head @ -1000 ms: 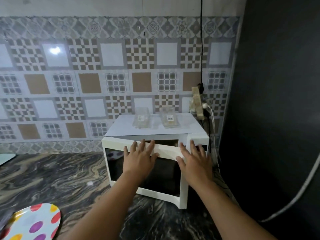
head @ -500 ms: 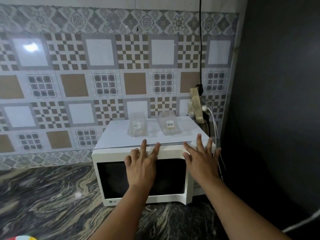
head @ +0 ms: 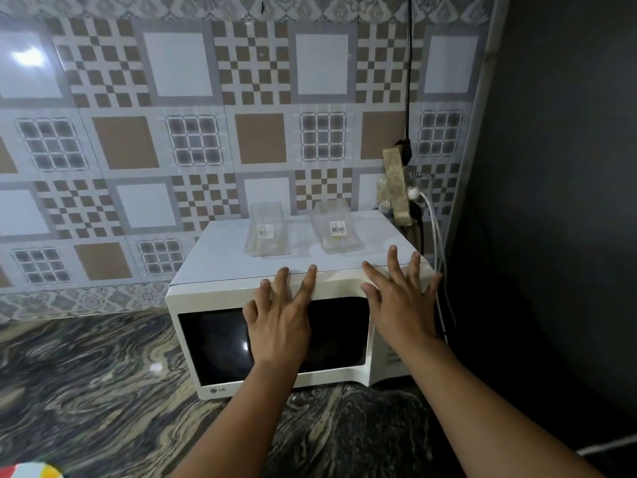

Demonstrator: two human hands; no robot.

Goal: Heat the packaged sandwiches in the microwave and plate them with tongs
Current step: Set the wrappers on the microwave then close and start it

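A white microwave (head: 220, 343) stands on the marbled counter with its door closed. Two clear plastic packages lie on its top: the left package (head: 267, 234) and the right package (head: 336, 231), each with a barcode label. My left hand (head: 281, 319) rests flat on the door's upper edge, fingers spread. My right hand (head: 401, 298) lies flat on the microwave's top right front corner, fingers spread, holding nothing. No tongs are in view.
A colourful dotted plate (head: 31, 470) peeks in at the bottom left on the dark marbled counter (head: 86, 391). A power strip (head: 396, 188) with cables hangs on the tiled wall behind the microwave's right side. A dark wall (head: 558, 201) stands close on the right.
The microwave door, ajar one second ago, has swung shut under both hands. The view has shifted, so the plate has slid nearly out of frame.
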